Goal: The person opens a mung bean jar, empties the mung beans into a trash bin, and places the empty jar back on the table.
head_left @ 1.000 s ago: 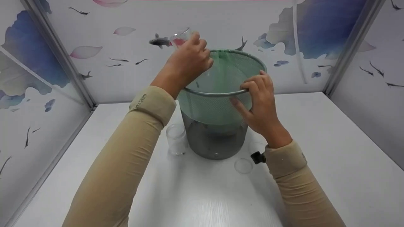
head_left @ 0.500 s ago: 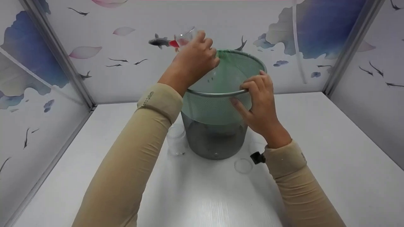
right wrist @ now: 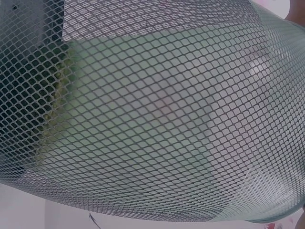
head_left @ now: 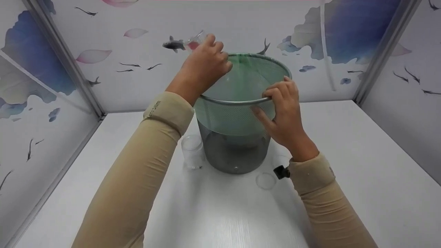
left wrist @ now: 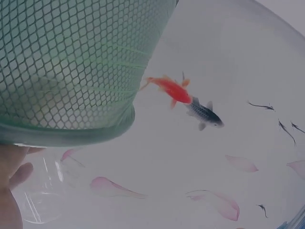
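A clear jar (head_left: 196,40) is held in my left hand (head_left: 208,65), raised over the left rim of a mesh wastebasket (head_left: 236,155). The jar is tilted with its base up and to the left; my hand hides its mouth. A translucent green bag (head_left: 227,119) lines the basket and is folded down over the rim. My right hand (head_left: 284,108) grips the near right rim, fingers over the edge and thumb outside. The left wrist view shows the jar (left wrist: 43,200) below the basket's rim, beside some fingers. In the right wrist view the mesh wall (right wrist: 157,119) fills most of the frame.
Another clear jar (head_left: 192,153) stands on the white table (head_left: 220,210), close to the basket's left side. A clear round lid (head_left: 265,181) lies in front at the right. A second faint clear round piece (head_left: 280,160) is partly behind my right wrist. Printed panels stand behind.
My left hand with the jar shifts right, then back left to about where it began. Small dark specks seen inside the basket earlier are no longer visible. My right hand stays on the rim.
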Motion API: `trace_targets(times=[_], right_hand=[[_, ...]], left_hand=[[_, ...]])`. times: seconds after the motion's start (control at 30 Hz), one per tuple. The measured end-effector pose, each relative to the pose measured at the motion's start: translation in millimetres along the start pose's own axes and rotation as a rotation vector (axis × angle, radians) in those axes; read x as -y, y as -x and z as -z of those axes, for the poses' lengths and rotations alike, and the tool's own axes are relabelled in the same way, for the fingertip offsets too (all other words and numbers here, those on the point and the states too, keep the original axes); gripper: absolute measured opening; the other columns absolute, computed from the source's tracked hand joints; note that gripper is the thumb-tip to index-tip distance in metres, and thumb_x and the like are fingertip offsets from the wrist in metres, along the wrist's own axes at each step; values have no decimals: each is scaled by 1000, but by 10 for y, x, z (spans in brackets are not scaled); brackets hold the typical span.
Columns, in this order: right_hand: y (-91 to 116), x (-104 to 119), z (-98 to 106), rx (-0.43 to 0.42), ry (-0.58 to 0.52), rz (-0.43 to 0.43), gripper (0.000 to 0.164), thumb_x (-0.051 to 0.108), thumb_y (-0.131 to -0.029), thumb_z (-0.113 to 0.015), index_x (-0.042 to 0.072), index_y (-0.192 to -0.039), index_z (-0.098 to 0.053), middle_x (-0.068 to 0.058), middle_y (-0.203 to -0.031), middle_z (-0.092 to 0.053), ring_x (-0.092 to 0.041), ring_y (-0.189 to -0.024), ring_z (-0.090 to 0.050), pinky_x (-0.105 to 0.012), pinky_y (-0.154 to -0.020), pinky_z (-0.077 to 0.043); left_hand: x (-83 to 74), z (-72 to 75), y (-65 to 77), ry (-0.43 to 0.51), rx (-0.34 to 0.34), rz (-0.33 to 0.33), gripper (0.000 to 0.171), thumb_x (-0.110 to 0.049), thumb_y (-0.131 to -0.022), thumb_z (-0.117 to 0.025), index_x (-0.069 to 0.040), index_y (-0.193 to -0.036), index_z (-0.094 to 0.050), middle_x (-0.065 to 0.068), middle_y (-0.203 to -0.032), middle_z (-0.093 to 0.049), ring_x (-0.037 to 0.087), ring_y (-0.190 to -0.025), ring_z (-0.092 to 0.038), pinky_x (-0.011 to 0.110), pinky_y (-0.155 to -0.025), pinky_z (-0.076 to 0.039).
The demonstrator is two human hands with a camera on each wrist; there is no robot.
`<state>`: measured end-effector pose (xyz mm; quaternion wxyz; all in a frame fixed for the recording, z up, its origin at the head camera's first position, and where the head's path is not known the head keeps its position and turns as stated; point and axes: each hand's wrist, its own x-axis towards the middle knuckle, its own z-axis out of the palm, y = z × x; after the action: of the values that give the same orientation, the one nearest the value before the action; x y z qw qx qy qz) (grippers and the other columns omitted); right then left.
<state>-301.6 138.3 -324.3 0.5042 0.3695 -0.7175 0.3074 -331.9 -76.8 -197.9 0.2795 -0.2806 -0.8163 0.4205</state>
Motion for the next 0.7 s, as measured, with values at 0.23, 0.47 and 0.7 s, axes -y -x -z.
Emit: trace_targets(times=[0.23, 0.47, 0.7], right_hand=[[5, -3, 11, 6, 9, -2, 40, 42, -96, -61, 2, -97, -56, -12, -96, -54, -30, -99, -47, -53, -115, -19], [4, -8, 6, 9, 7, 2, 36, 38, -97, -61, 2, -96, -55, -12, -96, -53, -30, -99, -47, -53, -115, -19], [4, -11, 0, -3, -3, 9, 38, 40, -96, -61, 2, -97, -56, -12, -96, -53, -30, -98, -47, -54, -115, -19]], left_hand=[[-14, -13, 69, 198, -95, 210, 19, -1, -92, -64, -11, -108, -64, 9, -103, -67, 30, -99, -56, 48, -95, -40], [-38, 5, 242, 315, -152, 425, 16, -5, -92, -61, -5, -108, -60, 13, -101, -66, 33, -98, -60, 51, -94, -44], [-57, 66, 416, 425, -174, 564, 36, -13, -89, -64, -4, -123, -61, 16, -119, -67, 37, -108, -59, 54, -95, -44]])
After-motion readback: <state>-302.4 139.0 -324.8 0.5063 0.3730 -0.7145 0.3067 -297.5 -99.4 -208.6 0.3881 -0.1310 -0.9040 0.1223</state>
